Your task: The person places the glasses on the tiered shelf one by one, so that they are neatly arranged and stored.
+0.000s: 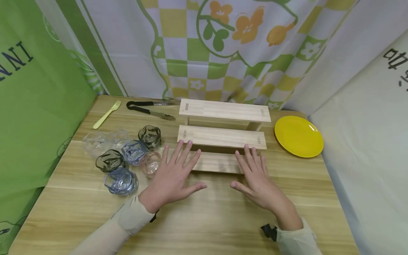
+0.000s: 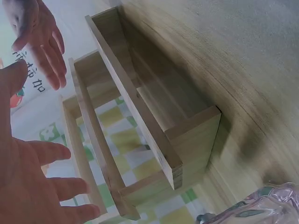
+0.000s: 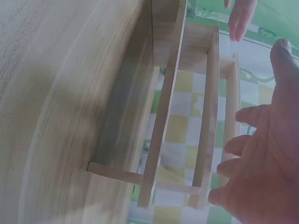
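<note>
Both hands hover palm down over the front of a three-step wooden shelf [image 1: 223,136], fingers spread and holding nothing. My left hand [image 1: 173,177] overlaps the left end of the lowest step in the head view, beside a pink glass [image 1: 149,165]. Toward the right end of that step is my right hand [image 1: 259,184], its thumb pointing inward. In the left wrist view the shelf's boards [image 2: 135,107] and end panel stand on the table, with the left hand's fingers [image 2: 70,186] apart from them. The right wrist view shows the right hand [image 3: 261,158] close above the boards.
Left of the shelf stand several glasses: clear, blue [image 1: 121,182], dark grey [image 1: 149,137] and pink. Behind them lie a yellow fork [image 1: 107,114] and black-handled tongs [image 1: 151,109]. A yellow plate [image 1: 299,136] sits to the right. Curtains surround the wooden table [image 1: 210,226].
</note>
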Demonstrator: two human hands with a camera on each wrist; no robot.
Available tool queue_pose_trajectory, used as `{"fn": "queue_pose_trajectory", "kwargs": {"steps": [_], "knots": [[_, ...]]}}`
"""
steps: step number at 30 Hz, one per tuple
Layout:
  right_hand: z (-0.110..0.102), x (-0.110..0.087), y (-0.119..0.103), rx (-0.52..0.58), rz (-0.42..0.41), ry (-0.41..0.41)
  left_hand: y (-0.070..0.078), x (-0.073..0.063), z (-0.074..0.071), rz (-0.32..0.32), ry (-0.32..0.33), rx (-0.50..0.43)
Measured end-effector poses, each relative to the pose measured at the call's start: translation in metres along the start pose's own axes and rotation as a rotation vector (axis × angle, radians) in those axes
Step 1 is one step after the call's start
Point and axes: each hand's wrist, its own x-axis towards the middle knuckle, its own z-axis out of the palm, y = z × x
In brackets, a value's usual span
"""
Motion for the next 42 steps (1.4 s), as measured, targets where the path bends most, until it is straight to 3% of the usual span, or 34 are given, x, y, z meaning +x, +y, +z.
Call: {"fn": "queue_pose_trajectory", "kwargs": {"steps": [4, 6, 9, 11, 14, 19, 25, 29, 33, 35, 39, 42], "knots": [[-0.002, -0.005, 0.006, 0.197, 0.029, 0.165, -0.005, -0.005, 0.002, -0.05, 0.021, -0.052], [-0.005, -0.009, 0.012, 0.415, 0.105, 0.293, -0.01, -0.009, 0.002, -0.118, 0.064, -0.095], [-0.011, -0.014, 0.028, 0.799, 0.288, 0.452, -0.021, -0.02, 0.003, -0.261, 0.171, -0.159], [-0.013, -0.016, 0.041, 1.007, 0.424, 0.487, -0.029, -0.029, 0.005, -0.353, 0.241, -0.191], [-0.013, -0.019, 0.062, 1.149, 0.596, 0.416, -0.04, -0.041, 0.008, -0.448, 0.3, -0.188], [-0.001, -0.021, 0.082, 1.102, 0.734, 0.272, -0.048, -0.051, 0.012, -0.485, 0.278, -0.137], [0.014, -0.014, 0.084, 1.013, 0.705, 0.228, -0.051, -0.052, 0.015, -0.483, 0.263, -0.134], [0.017, -0.012, 0.083, 1.011, 0.698, 0.222, -0.047, -0.052, 0.017, -0.463, 0.247, -0.187], [0.017, -0.011, 0.084, 1.024, 0.711, 0.223, -0.035, -0.058, 0.022, -0.408, 0.254, -0.277], [0.018, -0.01, 0.085, 1.033, 0.715, 0.223, -0.026, -0.064, 0.027, -0.408, 0.308, -0.34], [0.019, -0.01, 0.084, 1.048, 0.716, 0.231, -0.007, -0.072, 0.038, -0.508, 0.46, -0.527], [0.019, -0.012, 0.083, 1.053, 0.72, 0.236, 0.002, -0.074, 0.048, -0.638, 0.508, -0.703]]}}
